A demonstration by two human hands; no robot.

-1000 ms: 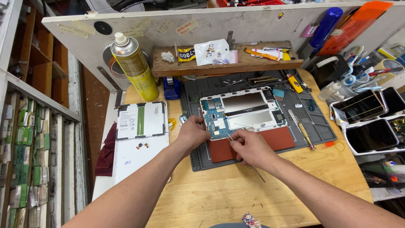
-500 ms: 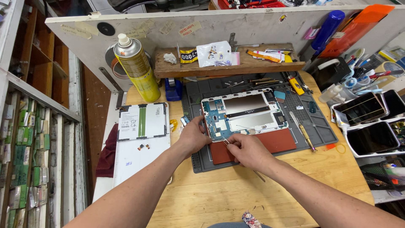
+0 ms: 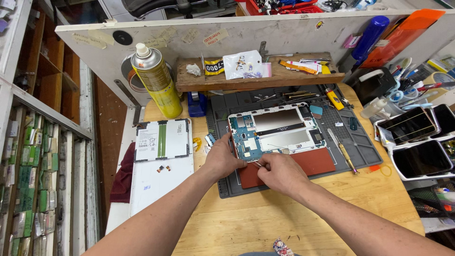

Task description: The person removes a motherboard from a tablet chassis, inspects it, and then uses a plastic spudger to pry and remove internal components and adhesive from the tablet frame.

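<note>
- An opened tablet [image 3: 277, 130], back cover off and blue circuit board bare, lies on a red pad on the grey work mat [image 3: 360, 147] in the middle of the wooden table [image 3: 332, 213].
- The left hand [image 3: 222, 159] presses the tablet's lower left corner, fingers curled on its edge.
- The right hand [image 3: 279, 173] pinches thin metal tweezers [image 3: 257, 164], tips at the board's lower edge.
- Judged step: lifting 1 small part; next calls for a steady, fine pull.

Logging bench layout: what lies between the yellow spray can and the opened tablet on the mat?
In the head view, a small blue holder stands between the spray can and the opened tablet, at the grey mat's left edge.
</note>
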